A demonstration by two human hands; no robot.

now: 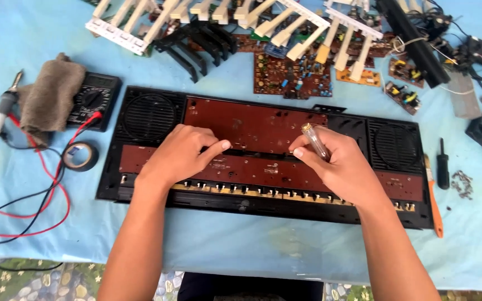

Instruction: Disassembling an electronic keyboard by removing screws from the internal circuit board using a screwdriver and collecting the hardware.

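Hands rest on the brown circuit board (255,125) (long axis left-right): left hand (182,153) pressing empty-fingered, right hand (336,161) beside it, grip closed around a clear-handled screwdriver (314,140).

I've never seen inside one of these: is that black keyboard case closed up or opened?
Opened. The black case lies with brown circuit boards and two round speakers exposed; its white keys lie apart behind it.

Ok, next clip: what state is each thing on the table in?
Black keyboard case: opened, brown circuit boards exposed.
White plastic key strips: removed, lying behind the case.
Left hand: fingers pressing on the board, holding nothing.
Right hand: closed on a clear-handled screwdriver.
Black multimeter: partly under a brown cloth.
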